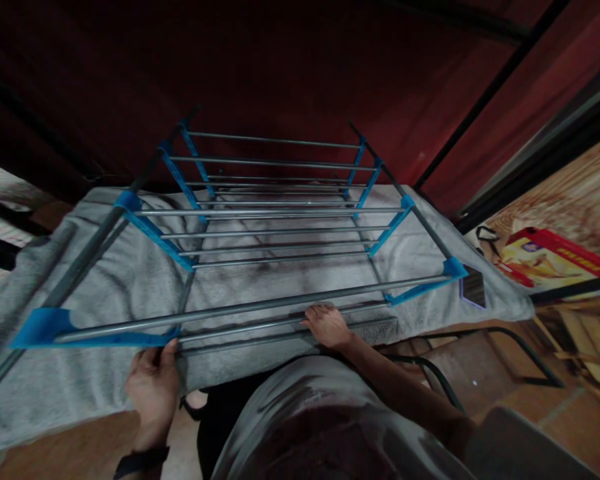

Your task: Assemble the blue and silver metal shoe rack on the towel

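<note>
A shoe rack [260, 307] of grey metal tubes and blue plastic connectors lies on its side in front of me, its tiers stretching away. At its near left corner, my left hand [155, 380] is closed, with fingertips pinching the inner end of a blue connector [115, 339]. Farther right, my right hand [327, 325] curls its fingers over a metal tube [250, 327] of the nearest tier; its palm side is hidden. The opposite end of that tier sits in another blue connector [423, 292].
A grey blanket [100, 287] covers the surface under the rack. A phone-like dark slab [473, 287] lies at its right edge. Beyond are a red and yellow box [555, 257], a black-framed chair [485, 353] and wooden slats [590, 340]. Dark red fabric [280, 73] hangs behind.
</note>
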Motion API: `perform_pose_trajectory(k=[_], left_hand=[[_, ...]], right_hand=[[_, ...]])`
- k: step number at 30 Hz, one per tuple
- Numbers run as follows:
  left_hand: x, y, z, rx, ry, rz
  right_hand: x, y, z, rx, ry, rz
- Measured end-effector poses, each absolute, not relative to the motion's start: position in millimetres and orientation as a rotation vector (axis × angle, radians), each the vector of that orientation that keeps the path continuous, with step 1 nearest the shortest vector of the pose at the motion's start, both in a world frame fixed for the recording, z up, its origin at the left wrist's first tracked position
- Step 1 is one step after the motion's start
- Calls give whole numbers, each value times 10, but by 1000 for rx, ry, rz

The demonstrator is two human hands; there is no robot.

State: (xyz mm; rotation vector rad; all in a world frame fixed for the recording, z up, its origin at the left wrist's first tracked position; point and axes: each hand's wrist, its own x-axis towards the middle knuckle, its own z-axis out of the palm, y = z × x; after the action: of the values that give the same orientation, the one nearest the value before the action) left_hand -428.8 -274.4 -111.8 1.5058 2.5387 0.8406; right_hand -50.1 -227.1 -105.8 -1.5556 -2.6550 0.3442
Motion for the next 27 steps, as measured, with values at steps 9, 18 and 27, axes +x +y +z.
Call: perform_pose_trajectory(k=[9,18,27], left_hand=[[-4303,-2745,-1114,1449,2500,858],[-4373,-2730,-1091,1486,2387,827],[-4336,-2730,-1057,1482,2415,847]], right_hand=[[-453,-2428,-1042,-1352,-2393,335],[636,-2903,-1307,-1791,-1214,310],[1217,-2654,-1431,-1827,-979,449]])
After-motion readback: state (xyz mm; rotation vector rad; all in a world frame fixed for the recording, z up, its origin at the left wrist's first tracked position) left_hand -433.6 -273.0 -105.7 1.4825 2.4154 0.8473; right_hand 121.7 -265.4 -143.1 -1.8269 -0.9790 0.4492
